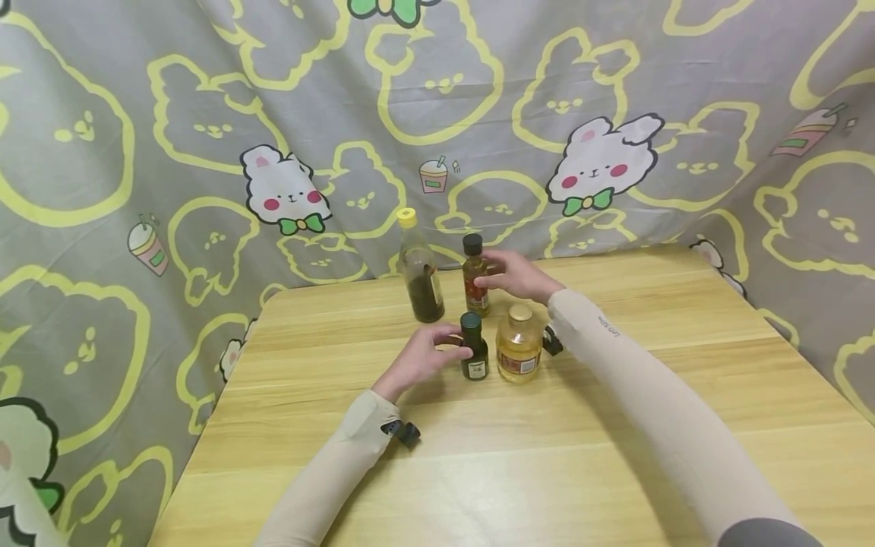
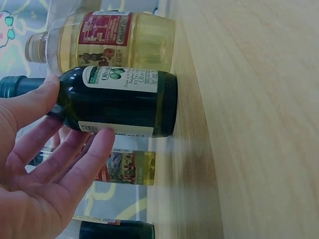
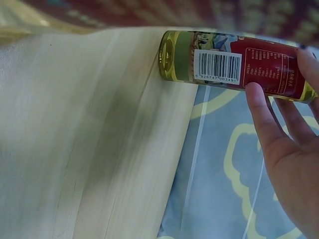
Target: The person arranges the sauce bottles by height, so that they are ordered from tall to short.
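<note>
My left hand [image 1: 425,357] is at a small dark green olive oil bottle [image 1: 475,361] with a green cap. In the left wrist view its thumb lies at the bottle's shoulder and the fingers [image 2: 94,154] at the opposite side, by a label. Farther back, my right hand [image 1: 516,275] holds a slim bottle of yellow oil [image 1: 476,285] with a black cap and red label. The right wrist view shows its fingers [image 3: 256,97] along both sides of that bottle, near the barcode. Both bottles stand upright on the table.
A wide bottle of pale yellow oil [image 1: 519,349] stands right of the olive oil, close by my right forearm. At the back left is a tall bottle with dark liquid [image 1: 424,289] and a yellow cap. Behind the wooden table [image 1: 328,319] hangs a patterned curtain [image 1: 355,114].
</note>
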Motion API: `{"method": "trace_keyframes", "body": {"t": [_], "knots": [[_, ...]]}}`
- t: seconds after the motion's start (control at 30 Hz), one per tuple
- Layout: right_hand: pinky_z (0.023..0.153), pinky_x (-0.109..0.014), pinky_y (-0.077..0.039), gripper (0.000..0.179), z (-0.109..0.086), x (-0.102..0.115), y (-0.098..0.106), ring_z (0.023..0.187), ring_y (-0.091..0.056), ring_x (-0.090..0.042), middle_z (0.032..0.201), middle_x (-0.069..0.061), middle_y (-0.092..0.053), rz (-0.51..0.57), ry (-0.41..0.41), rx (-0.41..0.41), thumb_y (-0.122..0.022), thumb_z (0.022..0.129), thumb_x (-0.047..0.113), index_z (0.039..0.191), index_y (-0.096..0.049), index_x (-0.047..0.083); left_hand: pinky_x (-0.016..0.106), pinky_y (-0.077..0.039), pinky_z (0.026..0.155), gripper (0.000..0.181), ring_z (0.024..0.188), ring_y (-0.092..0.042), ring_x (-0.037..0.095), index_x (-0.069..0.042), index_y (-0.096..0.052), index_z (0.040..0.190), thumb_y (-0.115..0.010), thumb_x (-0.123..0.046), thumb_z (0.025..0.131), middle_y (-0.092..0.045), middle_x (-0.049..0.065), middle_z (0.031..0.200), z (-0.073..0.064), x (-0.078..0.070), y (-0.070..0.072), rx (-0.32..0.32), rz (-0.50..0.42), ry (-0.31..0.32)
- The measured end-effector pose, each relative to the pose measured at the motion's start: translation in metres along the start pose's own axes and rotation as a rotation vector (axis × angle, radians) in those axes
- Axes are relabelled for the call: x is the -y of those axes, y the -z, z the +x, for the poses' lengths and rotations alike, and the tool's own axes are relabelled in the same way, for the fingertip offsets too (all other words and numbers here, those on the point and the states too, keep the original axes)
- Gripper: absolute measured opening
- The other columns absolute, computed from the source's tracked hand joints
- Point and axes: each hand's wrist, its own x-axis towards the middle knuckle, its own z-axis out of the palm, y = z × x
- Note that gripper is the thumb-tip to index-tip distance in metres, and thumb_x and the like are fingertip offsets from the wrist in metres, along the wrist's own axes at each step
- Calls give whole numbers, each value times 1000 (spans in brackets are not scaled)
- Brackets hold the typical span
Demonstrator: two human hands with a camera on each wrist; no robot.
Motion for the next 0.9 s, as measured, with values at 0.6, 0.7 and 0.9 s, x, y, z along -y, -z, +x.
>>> {"method": "trace_keyframes", "body": {"t": [0.6, 0.7, 0.9], "knots": [[110, -52, -47, 60, -2, 3, 1, 140, -49, -36, 153, -13, -51, -19, -18, 40, -68, 100, 27, 154, -45, 15, 40, -56, 96, 32, 117, -68, 30, -6, -73, 122, -78, -19, 92, -70, 9, 126, 1, 0, -1, 1, -23, 13], [112, -52, -45, 62, -3, 0, 3, 140, -49, -36, 154, -13, -51, -19, -23, 34, -69, 100, 28, 155, -44, 16, 42, -55, 98, 31, 118, -67, 29, -8, -73, 122, -78, -19, 92, -71, 7, 125, 1, 1, -1, 0, -22, 26], [113, -54, -43, 66, -11, -5, 11, 140, -49, -36, 154, -14, -50, 6, -38, 6, -67, 101, 29, 159, -37, 17, 44, -53, 100, 32, 119, -66, 30, -9, -73, 122, -78, -19, 92, -71, 6, 126, 0, 1, -2, -9, -22, 42]]}}
